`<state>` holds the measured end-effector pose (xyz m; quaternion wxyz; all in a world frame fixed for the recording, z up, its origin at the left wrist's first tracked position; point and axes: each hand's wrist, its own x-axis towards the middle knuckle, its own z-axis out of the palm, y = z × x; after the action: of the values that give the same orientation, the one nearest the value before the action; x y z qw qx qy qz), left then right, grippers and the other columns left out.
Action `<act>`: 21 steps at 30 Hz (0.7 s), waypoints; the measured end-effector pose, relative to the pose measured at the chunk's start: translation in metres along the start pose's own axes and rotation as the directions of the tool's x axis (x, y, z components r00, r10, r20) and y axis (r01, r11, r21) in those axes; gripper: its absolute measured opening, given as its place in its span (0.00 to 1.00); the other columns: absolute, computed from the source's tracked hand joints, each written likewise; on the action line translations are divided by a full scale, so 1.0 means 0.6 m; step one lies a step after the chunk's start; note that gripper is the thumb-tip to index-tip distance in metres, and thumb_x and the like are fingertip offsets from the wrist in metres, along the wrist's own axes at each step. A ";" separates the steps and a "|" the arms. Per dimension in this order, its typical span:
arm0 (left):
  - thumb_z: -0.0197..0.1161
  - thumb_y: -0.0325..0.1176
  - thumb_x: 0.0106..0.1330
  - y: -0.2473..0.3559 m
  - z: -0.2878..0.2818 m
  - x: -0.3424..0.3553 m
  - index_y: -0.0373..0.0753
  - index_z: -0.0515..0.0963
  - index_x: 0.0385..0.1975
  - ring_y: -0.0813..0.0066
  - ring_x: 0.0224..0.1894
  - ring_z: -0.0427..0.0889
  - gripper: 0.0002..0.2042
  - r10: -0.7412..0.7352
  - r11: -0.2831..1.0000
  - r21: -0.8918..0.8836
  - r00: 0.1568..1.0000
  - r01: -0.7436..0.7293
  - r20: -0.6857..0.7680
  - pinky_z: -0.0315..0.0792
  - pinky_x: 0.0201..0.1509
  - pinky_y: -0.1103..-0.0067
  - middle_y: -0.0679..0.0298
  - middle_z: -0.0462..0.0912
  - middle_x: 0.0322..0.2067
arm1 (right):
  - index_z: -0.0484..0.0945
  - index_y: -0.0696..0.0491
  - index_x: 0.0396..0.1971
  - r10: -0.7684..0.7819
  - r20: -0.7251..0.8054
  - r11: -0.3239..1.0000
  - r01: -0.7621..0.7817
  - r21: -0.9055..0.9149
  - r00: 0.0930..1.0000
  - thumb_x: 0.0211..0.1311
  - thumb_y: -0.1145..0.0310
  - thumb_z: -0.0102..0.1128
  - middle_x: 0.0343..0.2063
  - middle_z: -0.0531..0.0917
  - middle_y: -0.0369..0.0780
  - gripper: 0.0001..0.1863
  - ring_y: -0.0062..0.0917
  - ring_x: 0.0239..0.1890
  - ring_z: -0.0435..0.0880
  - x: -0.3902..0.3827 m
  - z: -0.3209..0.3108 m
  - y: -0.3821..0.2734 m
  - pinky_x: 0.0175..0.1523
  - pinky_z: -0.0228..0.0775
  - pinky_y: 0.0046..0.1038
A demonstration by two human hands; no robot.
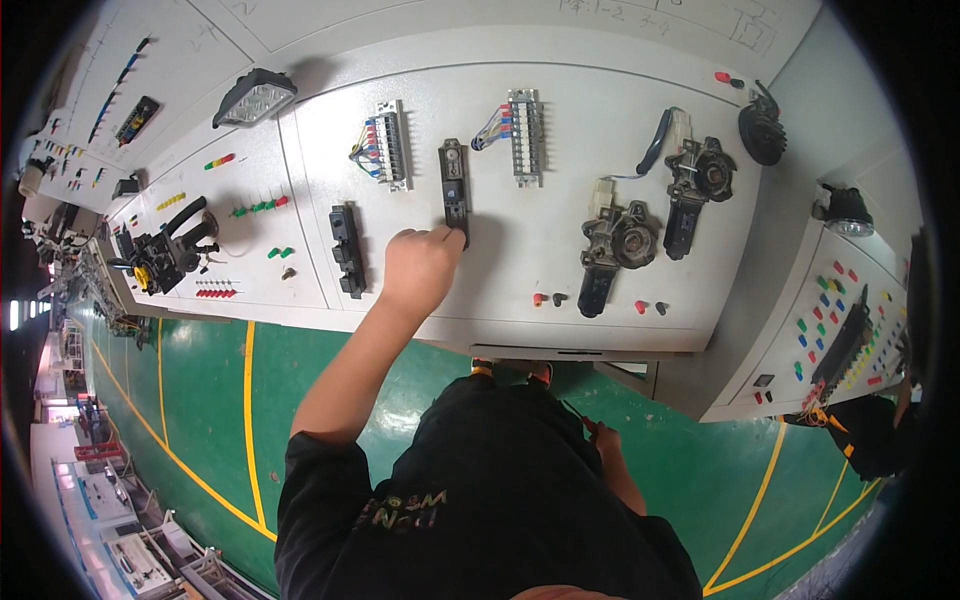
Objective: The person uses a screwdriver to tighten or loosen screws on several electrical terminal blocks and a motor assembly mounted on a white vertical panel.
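Observation:
My left hand (420, 265) is closed at the lower end of a narrow black window switch panel (454, 185) on the white board. Its fingertips are partly hidden by the hand itself. Down by my side, my right hand (605, 440) is curled round a thin dark tool (575, 410), whose kind is too small to make out. A second black switch panel (346, 250) sits left of my left hand. Above are two terminal blocks with coloured wires, the left terminal block (390, 146) and the right terminal block (525, 138).
Two window motors, a lower one (617, 250) and an upper one (695, 185), are mounted at the right. Red and black sockets (548, 299) line the board's lower part. A lamp (256, 98) and a steering-column switch assembly (165, 250) stand left. Another person's dark clothing (862, 435) shows far right.

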<state>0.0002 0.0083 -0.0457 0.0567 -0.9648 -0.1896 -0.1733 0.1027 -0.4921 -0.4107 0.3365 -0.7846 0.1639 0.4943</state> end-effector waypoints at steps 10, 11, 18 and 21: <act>0.63 0.29 0.49 -0.025 -0.030 0.024 0.42 0.76 0.27 0.66 0.25 0.79 0.06 0.275 0.954 0.062 0.936 -0.295 0.221 0.71 0.31 0.72 0.66 0.77 0.24 | 0.78 0.62 0.32 0.085 0.020 0.987 -0.087 0.136 0.996 0.75 0.60 0.48 0.19 0.77 0.41 0.20 0.25 0.15 0.71 0.034 0.002 0.035 0.21 0.60 0.33; 0.63 0.29 0.49 -0.029 -0.031 0.027 0.42 0.76 0.27 0.66 0.25 0.79 0.06 0.272 0.954 0.068 0.936 -0.293 0.223 0.71 0.31 0.72 0.66 0.77 0.24 | 0.77 0.62 0.33 0.093 0.020 0.985 -0.095 0.141 0.996 0.75 0.59 0.48 0.19 0.77 0.41 0.20 0.25 0.16 0.72 0.032 0.004 0.034 0.21 0.60 0.33; 0.63 0.30 0.52 -0.027 -0.040 0.036 0.43 0.76 0.27 0.68 0.25 0.80 0.05 0.339 0.911 0.151 0.906 -0.384 0.255 0.71 0.31 0.72 0.68 0.76 0.24 | 0.77 0.62 0.37 0.092 0.016 0.985 -0.093 0.145 0.996 0.75 0.59 0.49 0.20 0.77 0.41 0.18 0.25 0.17 0.73 0.034 0.008 0.029 0.21 0.62 0.32; 0.65 0.32 0.56 -0.023 -0.028 0.019 0.44 0.77 0.27 0.68 0.24 0.81 0.04 0.180 0.975 0.114 0.979 -0.191 0.094 0.72 0.31 0.72 0.68 0.77 0.23 | 0.77 0.61 0.36 0.041 0.068 0.980 -0.054 0.193 0.997 0.75 0.58 0.49 0.20 0.78 0.41 0.19 0.26 0.16 0.73 0.039 0.007 0.039 0.20 0.62 0.32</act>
<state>-0.0002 0.0218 -0.0255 0.1239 -0.9793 -0.1112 -0.1153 0.0970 -0.5045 -0.4414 0.4049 -0.7275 0.2193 0.5087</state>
